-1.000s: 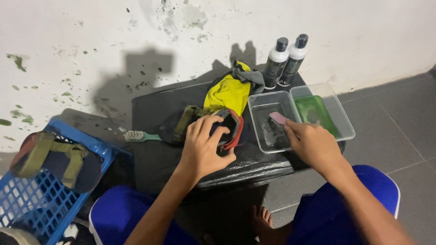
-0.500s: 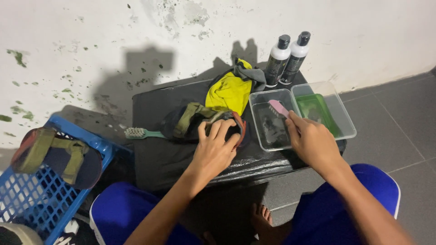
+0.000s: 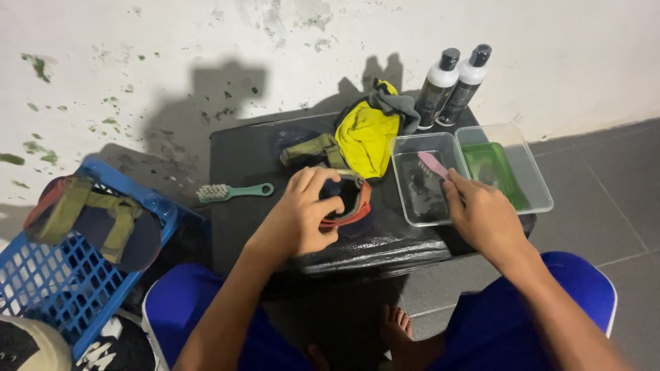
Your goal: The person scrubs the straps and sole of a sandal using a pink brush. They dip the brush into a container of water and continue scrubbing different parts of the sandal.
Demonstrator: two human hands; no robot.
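The person's left hand (image 3: 302,218) rests on a dark sandal (image 3: 347,199) with an orange-red edge that lies on the near middle of a low black table (image 3: 254,154); the fingers are curled and pressed around the sandal's near rim, thumb toward the right. The right hand (image 3: 485,216) hovers at the near edge of a clear plastic tub (image 3: 419,180) on the right side of the table, its fingers closed together pinching the handle of a pink brush (image 3: 434,165), whose head points into the tub. Just right of that tub sits a second clear tub holding a green tray (image 3: 496,175). Two bottles (image 3: 454,86) with black caps stand at the far right against the wall. A yellow cloth (image 3: 368,134) lies at the far middle, and a green-handled brush (image 3: 230,192) lies to the left. A blue basket (image 3: 65,275) on the floor to the left carries another sandal (image 3: 89,220).
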